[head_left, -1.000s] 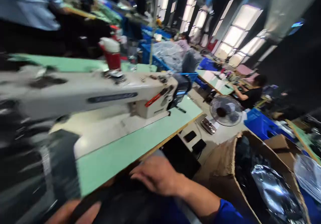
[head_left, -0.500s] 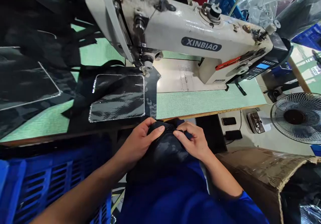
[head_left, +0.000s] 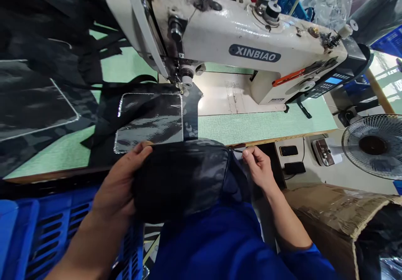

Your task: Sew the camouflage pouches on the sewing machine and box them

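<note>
**Left hand:** the left hand (head_left: 117, 183) has its fingers (head_left: 140, 149) spread, cupping the side of the dark camo fabric (head_left: 180, 179)
**Right hand:** the right hand (head_left: 259, 167) pinches a thin strip (head_left: 237, 150) at the fabric's top corner between thumb and forefinger, though it's hard to tell if that's thread or edging
**Fabric:** held up just in front of the desk (head_left: 264, 125) edge
**Nearby:** a XINBIAO sewing machine (head_left: 238, 37) on the desk, with a camo panel (head_left: 149, 123) with a clear window under its needle; blue plastic crate (head_left: 53, 225) at left, cardboard box (head_left: 333, 213) at right
</note>
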### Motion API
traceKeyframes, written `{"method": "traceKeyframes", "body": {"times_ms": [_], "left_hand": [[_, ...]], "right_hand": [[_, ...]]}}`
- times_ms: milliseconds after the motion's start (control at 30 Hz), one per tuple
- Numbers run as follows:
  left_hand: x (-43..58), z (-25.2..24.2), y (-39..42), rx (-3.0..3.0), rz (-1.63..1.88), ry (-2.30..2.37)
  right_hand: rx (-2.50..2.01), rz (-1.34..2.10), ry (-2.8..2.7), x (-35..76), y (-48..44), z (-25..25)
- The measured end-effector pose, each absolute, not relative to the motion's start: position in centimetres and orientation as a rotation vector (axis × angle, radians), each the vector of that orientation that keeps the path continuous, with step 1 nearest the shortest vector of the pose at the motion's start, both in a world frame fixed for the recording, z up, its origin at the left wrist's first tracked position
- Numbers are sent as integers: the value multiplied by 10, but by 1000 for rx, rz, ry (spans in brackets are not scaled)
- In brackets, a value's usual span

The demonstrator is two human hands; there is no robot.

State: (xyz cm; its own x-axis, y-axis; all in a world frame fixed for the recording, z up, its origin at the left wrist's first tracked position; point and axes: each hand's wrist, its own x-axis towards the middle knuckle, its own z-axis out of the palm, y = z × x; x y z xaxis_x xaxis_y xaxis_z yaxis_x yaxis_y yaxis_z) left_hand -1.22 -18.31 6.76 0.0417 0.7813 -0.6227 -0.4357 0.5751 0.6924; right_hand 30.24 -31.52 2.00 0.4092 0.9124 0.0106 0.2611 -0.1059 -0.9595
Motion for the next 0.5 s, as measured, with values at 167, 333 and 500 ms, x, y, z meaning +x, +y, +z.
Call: {"method": "traceKeyframes", "body": {"times_ms": [167, 333, 500], "left_hand": [[-11, 69, -183, 61, 1090, 1253], [-8, 64, -177, 21, 1073, 1225], [0, 72, -173, -141, 1021, 1158]], "right_hand": [[-1494, 892, -987, 286, -314, 18], [-1291, 1117, -700, 258, -309, 13], [-1129, 1504, -334, 225, -313, 5]]}}
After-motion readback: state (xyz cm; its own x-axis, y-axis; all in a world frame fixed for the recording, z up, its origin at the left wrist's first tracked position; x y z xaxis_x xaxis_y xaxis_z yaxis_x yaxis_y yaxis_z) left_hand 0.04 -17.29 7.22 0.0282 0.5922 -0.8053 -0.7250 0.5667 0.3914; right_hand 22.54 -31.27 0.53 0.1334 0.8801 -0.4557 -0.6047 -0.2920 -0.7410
